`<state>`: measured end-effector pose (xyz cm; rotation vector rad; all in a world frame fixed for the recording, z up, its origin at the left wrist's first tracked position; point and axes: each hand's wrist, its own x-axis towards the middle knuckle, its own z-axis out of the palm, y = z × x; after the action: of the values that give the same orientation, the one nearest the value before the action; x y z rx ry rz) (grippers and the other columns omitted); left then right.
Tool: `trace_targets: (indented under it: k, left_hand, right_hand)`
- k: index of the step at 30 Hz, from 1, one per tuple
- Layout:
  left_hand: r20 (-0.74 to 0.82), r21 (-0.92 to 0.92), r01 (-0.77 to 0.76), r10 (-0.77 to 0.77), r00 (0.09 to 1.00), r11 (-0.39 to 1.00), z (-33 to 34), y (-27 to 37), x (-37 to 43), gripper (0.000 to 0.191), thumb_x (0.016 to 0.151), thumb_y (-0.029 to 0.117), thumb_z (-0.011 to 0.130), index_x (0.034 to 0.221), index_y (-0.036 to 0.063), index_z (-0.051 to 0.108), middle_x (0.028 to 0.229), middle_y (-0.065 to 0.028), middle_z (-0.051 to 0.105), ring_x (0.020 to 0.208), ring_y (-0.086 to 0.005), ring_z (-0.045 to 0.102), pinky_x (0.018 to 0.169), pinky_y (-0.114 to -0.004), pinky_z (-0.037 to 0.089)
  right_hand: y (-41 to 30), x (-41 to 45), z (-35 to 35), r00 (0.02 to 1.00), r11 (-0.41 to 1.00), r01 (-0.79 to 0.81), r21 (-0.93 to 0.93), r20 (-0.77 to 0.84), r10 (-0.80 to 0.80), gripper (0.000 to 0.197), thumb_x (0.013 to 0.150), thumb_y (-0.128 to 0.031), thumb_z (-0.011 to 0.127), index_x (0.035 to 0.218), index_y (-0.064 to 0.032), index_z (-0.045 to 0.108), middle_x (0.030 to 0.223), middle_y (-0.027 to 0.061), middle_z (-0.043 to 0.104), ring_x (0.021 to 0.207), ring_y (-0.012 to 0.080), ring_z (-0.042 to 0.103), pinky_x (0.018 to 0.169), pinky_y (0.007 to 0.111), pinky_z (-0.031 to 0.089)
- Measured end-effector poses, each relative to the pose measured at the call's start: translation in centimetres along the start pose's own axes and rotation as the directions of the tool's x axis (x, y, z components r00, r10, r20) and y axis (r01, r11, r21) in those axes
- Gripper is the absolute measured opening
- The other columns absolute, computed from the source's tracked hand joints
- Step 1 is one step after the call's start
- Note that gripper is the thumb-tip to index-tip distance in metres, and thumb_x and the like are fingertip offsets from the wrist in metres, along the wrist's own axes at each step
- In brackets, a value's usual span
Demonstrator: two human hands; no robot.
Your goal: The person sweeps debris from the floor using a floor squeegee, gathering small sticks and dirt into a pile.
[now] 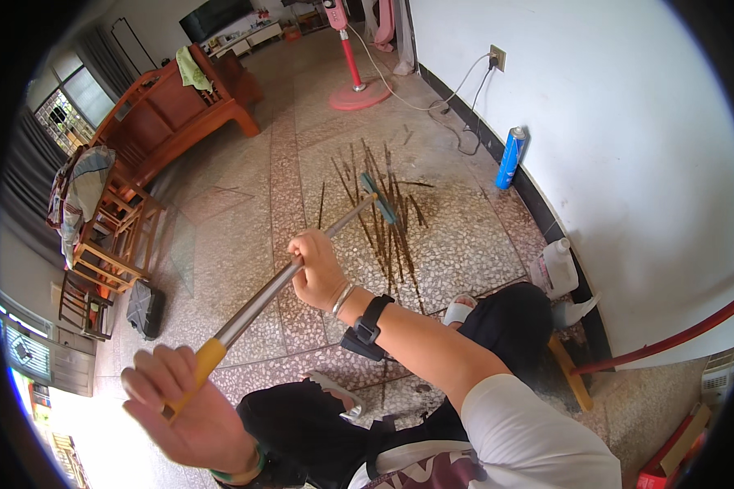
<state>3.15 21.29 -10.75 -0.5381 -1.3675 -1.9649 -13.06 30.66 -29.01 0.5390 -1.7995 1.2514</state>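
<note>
A floor scrub brush with a metal pole (260, 299) and a yellow grip (205, 363) slants across the view. My left hand (180, 400) curls around the yellow end at lower left. Farther along, my right hand (318, 272) is closed around the middle of the pole. The teal brush head (379, 198) rests on the terrazzo floor (465, 244), over several dark brown streaks (397, 244) that fan out beneath it. Its bristles are hidden. My feet in white slippers (460, 310) stand on the floor behind the streaks.
Along the right wall stand a blue spray can (511, 158) and a white plastic jug (555, 269). Ahead is a pink pedestal fan (359, 101), its cord (422, 109) running to a wall socket. A wooden bench (171, 116), a wooden chair (116, 244) and a dark case (145, 310) are leftward.
</note>
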Motion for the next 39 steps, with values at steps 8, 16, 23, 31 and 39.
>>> trace_targets:
  k: [8,16,23,31,39]
  left_hand:
    - [0.456,-0.159,0.08,0.001,0.89,0.984,-0.6,1.9,0.5,0.043,0.096,0.034,0.036,0.057,0.0157,0.034,0.045,0.0025,0.031,0.038,-0.0083,0.026,0.048,-0.025,0.023]
    - [0.544,-0.145,0.04,0.046,0.838,0.989,-4.2,3.3,-2.7,0.033,0.087,0.024,0.05,0.057,0.01,0.049,0.055,-0.0027,0.052,0.049,-0.0129,0.054,0.057,-0.027,0.046]
    - [0.354,0.071,0.103,-0.122,0.927,0.992,-4.1,-2.1,-3.1,0.031,0.084,0.007,0.039,0.054,0.0149,0.037,0.048,0.0006,0.037,0.052,-0.0121,0.043,0.047,-0.027,0.036]
    - [0.475,-0.118,0.095,-0.028,0.88,0.989,-1.0,0.8,-1.0,0.037,0.085,0.026,0.05,0.052,0.0114,0.043,0.048,0.0006,0.045,0.043,-0.0171,0.046,0.046,-0.032,0.039]
    - [0.509,-0.159,0.04,0.047,0.859,0.986,-0.2,1.1,0.5,0.044,0.089,0.035,0.045,0.052,0.0131,0.04,0.046,0.0022,0.043,0.037,-0.0101,0.042,0.039,-0.022,0.037]
  right_hand:
    - [-1.2,-0.2,-1.9,0.874,0.995,-0.018,0.096,0.485,-0.031,0.017,0.075,-0.006,0.06,0.064,-0.0111,0.048,0.055,0.0029,0.045,0.061,0.0211,0.049,0.061,0.033,0.04]
    - [-3.5,-7.7,-3.0,0.843,0.946,-0.318,0.065,0.476,0.251,0.042,0.082,-0.035,0.06,0.052,-0.0125,0.041,0.044,0.0021,0.042,0.039,0.018,0.043,0.04,0.031,0.033]
    - [1.6,-6.8,-0.6,0.869,0.932,-0.363,0.009,0.363,0.335,0.041,0.083,-0.026,0.058,0.047,-0.0159,0.04,0.042,-0.003,0.041,0.038,0.0097,0.042,0.037,0.023,0.032]
    - [0.2,-5.6,-3.6,0.953,0.981,-0.181,0.066,0.259,0.158,0.037,0.079,-0.016,0.057,0.046,-0.0145,0.04,0.039,0.0004,0.04,0.037,0.0132,0.045,0.036,0.026,0.033]
    - [-2.3,-5.2,-4.2,0.969,0.989,-0.137,0.058,0.216,0.122,0.037,0.079,-0.015,0.055,0.046,-0.0167,0.039,0.038,-0.003,0.041,0.034,0.0096,0.043,0.036,0.022,0.033]
